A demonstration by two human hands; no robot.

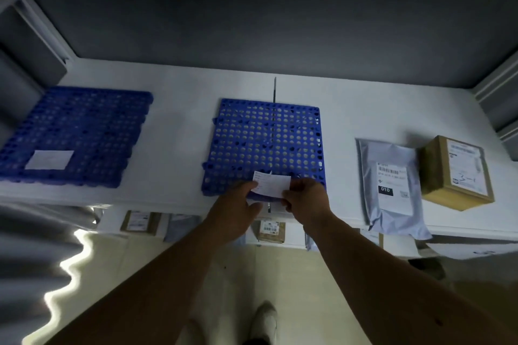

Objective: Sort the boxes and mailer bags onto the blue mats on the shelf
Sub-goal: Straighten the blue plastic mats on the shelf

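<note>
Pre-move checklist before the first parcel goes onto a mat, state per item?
1. Paper slip set down on the middle blue mat: not ok, both the left hand and the right hand pinch it at the mat's near edge.
2. Hands free for a parcel: not ok.
3. Left blue mat labelled: ok, a white slip lies on it.
4. Mats bare of parcels: ok.
5. Grey mailer bag and cardboard box within view on the shelf: ok, side by side at right.
6. Slip text readable: cannot tell, blurred.
</note>
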